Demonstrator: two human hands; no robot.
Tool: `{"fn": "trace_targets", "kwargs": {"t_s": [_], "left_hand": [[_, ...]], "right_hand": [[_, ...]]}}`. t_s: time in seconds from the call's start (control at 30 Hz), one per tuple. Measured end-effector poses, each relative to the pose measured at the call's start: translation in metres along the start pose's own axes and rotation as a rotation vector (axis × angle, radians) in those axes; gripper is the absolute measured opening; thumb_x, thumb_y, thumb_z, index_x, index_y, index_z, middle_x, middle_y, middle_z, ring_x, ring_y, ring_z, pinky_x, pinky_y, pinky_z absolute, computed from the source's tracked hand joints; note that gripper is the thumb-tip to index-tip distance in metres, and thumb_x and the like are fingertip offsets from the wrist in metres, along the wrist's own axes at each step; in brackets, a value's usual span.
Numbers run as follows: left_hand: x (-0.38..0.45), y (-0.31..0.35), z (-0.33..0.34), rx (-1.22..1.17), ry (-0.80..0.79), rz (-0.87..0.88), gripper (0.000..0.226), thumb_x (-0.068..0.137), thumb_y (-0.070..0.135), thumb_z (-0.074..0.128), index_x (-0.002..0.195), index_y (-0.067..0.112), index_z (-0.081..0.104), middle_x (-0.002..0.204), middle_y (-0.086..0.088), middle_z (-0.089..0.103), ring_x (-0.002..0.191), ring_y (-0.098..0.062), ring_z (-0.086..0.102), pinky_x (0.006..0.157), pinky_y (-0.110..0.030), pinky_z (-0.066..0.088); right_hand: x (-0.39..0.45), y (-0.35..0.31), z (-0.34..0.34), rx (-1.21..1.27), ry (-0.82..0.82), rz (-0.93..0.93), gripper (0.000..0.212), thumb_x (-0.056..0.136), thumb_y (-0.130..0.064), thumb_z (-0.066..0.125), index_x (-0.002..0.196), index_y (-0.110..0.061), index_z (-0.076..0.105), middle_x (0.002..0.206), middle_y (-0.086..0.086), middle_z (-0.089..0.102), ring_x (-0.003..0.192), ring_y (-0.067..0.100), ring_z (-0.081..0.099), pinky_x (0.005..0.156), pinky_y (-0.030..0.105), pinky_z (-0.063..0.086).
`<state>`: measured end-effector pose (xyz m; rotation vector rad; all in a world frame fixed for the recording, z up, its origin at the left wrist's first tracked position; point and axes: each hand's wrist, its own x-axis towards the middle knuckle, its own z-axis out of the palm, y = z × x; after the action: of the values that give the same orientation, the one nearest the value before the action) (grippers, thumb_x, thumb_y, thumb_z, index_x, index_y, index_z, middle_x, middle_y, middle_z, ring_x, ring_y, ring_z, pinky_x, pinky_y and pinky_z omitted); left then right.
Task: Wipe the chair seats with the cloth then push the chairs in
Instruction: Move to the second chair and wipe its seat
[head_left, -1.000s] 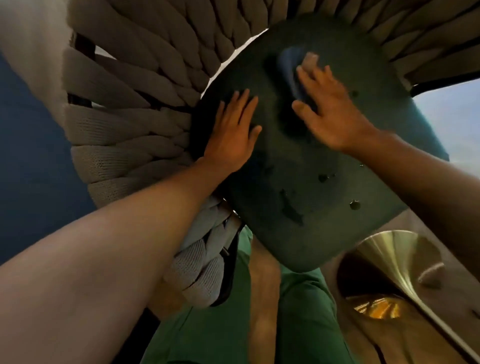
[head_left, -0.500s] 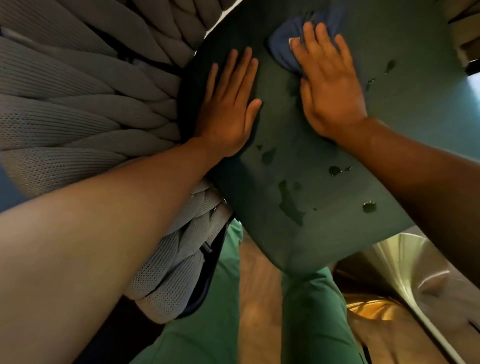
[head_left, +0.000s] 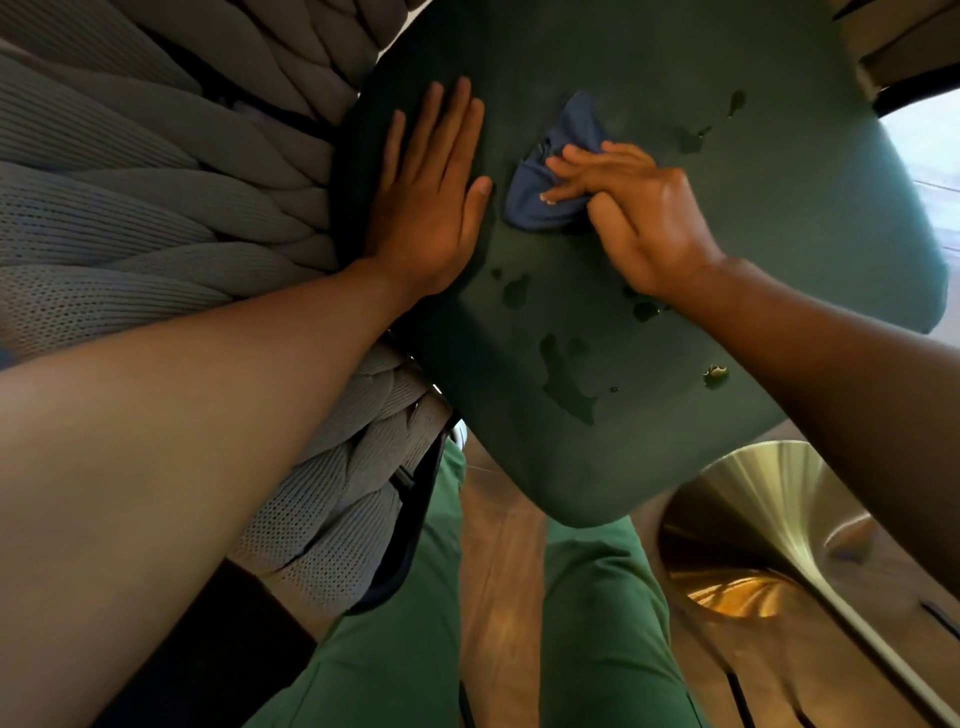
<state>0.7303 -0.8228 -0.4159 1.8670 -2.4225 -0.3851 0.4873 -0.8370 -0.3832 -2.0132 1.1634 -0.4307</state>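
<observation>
- Upholstery of the chair seat (head_left: 675, 291) is dark green, a smooth matte pad that fills the upper middle of the head view, its rounded front edge nearest the person.
- Wet marks (head_left: 566, 379) darken the fabric: a long irregular patch toward the front, smaller blots beside the left wrist and under the right wrist, a bead (head_left: 716, 375) near the right forearm, and a few spots (head_left: 696, 136) toward the far right of the pad.
- Cloth (head_left: 550, 176), blue and bunched, lies on the middle of the seat, just right of the left thumb.
- Right hand (head_left: 639, 208) has its grip on the cloth: the fingers reach over the bunched fabric and curl onto it, pressing it down against the pad, while the thumb lies folded along the near side.
- Left hand (head_left: 431, 197) lies flat on the left part of the seat, fingers straight and close together, thumb spread toward the cloth, holding nothing.
- Backrest (head_left: 171, 197) of thick grey knitted ropes, woven over a dark frame, wraps around the left side of the seat and runs under the left forearm.
- Green trousers (head_left: 597, 623) show below the seat, with a strip of brown wood floor (head_left: 498, 545) between the legs.
- Brushed brass-coloured metal cone (head_left: 769, 519), flaring wide at the floor, stands at the lower right.
- Pale bright surface (head_left: 930, 156) shows past the right edge of the seat; what it is cannot be told.
</observation>
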Motion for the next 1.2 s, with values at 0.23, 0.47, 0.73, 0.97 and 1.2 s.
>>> {"fn": "trace_targets", "kwargs": {"t_s": [0.23,0.47,0.73,0.97,1.2], "left_hand": [[0.003,0.006,-0.007,-0.132,0.073,-0.030,0.058,0.103,0.028,0.043,0.156,0.004,0.034,0.165,-0.013,0.028,0.155,-0.031,0.020,0.127,-0.048,0.010],[0.056,0.044,-0.019,-0.134,0.005,0.272,0.055,0.106,0.028,0.040,0.156,0.005,0.034,0.166,-0.011,0.027,0.155,-0.026,0.021,0.127,-0.046,0.014],[0.115,0.070,-0.003,0.025,-0.109,0.274,0.070,0.108,0.045,0.024,0.162,0.003,0.010,0.170,-0.016,0.004,0.158,-0.028,0.002,0.128,-0.044,0.004],[0.115,0.068,0.006,0.079,-0.096,0.280,0.070,0.109,0.046,0.018,0.161,0.001,0.008,0.170,-0.018,0.004,0.158,-0.030,0.002,0.128,-0.045,0.004],[0.117,0.066,0.004,0.061,-0.093,0.296,0.069,0.109,0.044,0.022,0.161,0.001,0.010,0.169,-0.018,0.006,0.157,-0.030,0.004,0.128,-0.045,0.003]], "right_hand": [[-0.015,-0.010,-0.029,0.540,0.065,0.460,0.037,0.084,-0.002,0.039,0.093,0.008,0.073,0.092,0.010,0.074,0.095,0.013,0.069,0.095,0.033,0.053],[-0.018,0.000,-0.078,0.927,0.523,0.596,0.040,0.085,-0.009,0.046,0.081,-0.027,0.081,0.090,-0.004,0.074,0.092,0.012,0.067,0.084,0.026,0.051],[-0.024,0.030,-0.084,-0.178,0.366,0.340,0.050,0.106,-0.038,0.042,0.152,-0.017,0.045,0.160,0.010,0.039,0.148,0.023,0.033,0.121,0.040,0.026],[0.002,0.070,-0.060,-0.492,0.202,0.321,0.069,0.107,-0.051,0.032,0.162,-0.012,0.017,0.168,0.023,0.008,0.155,0.040,0.004,0.125,0.055,0.006],[-0.004,0.072,-0.044,-0.453,0.238,0.263,0.062,0.098,-0.021,0.042,0.157,-0.005,0.033,0.164,0.022,0.024,0.153,0.040,0.018,0.126,0.052,0.012]]}}
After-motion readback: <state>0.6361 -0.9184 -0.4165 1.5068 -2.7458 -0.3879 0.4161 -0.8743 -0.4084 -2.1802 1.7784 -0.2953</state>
